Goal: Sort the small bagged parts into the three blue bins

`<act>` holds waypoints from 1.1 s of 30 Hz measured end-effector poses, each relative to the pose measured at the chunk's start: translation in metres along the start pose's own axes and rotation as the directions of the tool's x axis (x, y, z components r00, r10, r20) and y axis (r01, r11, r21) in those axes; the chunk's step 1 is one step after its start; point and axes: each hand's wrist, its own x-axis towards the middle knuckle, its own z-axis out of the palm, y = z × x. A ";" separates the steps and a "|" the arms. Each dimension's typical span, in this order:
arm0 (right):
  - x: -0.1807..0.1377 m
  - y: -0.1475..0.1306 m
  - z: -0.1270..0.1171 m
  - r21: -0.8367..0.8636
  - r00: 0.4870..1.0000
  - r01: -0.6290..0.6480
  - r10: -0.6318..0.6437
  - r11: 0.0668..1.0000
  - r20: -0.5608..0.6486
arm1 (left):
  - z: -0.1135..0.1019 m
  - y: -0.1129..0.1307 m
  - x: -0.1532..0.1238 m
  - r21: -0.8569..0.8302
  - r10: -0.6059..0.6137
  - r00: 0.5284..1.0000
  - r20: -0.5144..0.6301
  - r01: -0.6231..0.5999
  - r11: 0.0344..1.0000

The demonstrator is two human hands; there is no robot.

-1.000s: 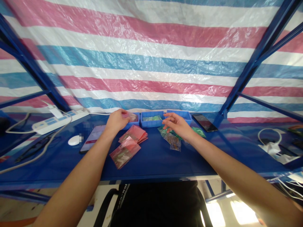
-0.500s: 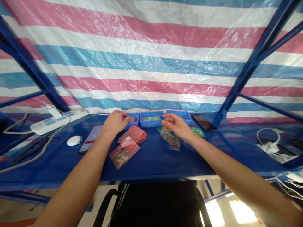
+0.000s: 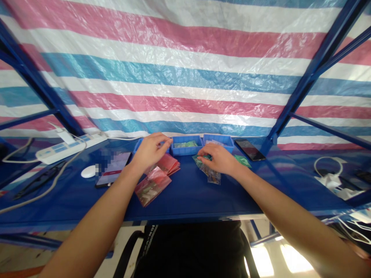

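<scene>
My left hand (image 3: pixel 152 150) is over the left blue bin (image 3: pixel 137 145), just behind the red-pink plastic bags, with its thumb and fingers apart. Those red-pink bags (image 3: pixel 153 185) lie in a loose overlapping pile, and the front one has something pale inside. My right hand (image 3: pixel 219 158) is low over several green bags (image 3: pixel 198 162), its fingers curled in and their tips at the bags. Whatever they pinch is hidden. In front of them is a clear bag (image 3: pixel 214 177) with thin dark and gold pieces. Another green bag (image 3: pixel 242 161) lies right of this hand.
A middle bin (image 3: pixel 187 151) holds green bags; a right bin (image 3: pixel 228 143) holds clear ones. A dark phone (image 3: pixel 249 150) lies to the right, a lit phone (image 3: pixel 114 170) and white mouse (image 3: pixel 89 172) to the left. A power strip (image 3: pixel 72 148) with cables is farther left. Striped sheeting (image 3: pixel 185 77) hangs behind.
My left hand has shifted right across the left bin, its fingers spreading. My right hand has come down onto the green bags and its fingers have curled in.
</scene>
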 end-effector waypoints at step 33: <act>0.008 -0.012 0.023 0.855 0.941 -0.195 0.337 0.481 0.025 | 0.058 0.043 -0.013 -0.717 -0.035 0.988 0.151 0.134 0.684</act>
